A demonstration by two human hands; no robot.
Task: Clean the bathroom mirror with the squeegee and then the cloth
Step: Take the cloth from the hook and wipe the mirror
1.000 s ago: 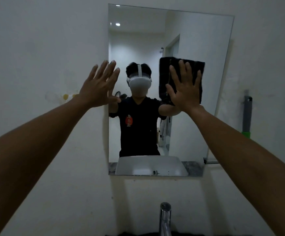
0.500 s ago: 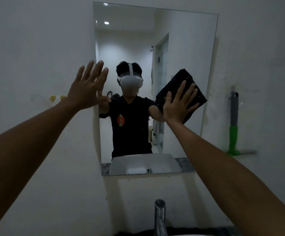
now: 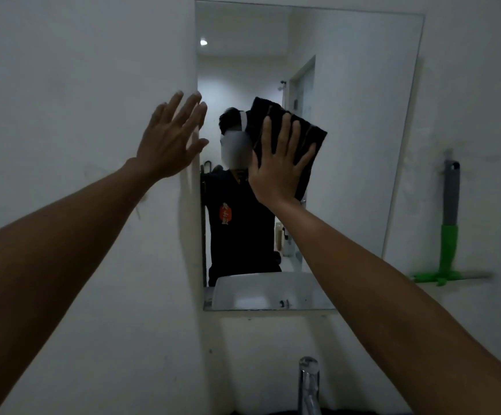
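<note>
Presently: right hand (image 3: 279,172), fingers spread flat, pressing dark cloth (image 3: 295,136) against mirror (image 3: 357,121) centre for wiping; left hand (image 3: 168,145), open and empty, apparently bracing at 9 o'clock edge; squeegee (image 3: 448,235) hung on wall, 3 o'clock, finished with.

The mirror (image 3: 348,145) is a tall, frameless rectangle fixed to the white wall, filling the upper middle of the frame and leaning slightly to the right. The cloth (image 3: 297,139) is black and folded, spread flat against the glass at mid-height, left of the mirror's centre, tilted corner-up. The squeegee (image 3: 449,223) hangs upright at the right of the frame, grey handle above, green neck and blade across the bottom.
</note>
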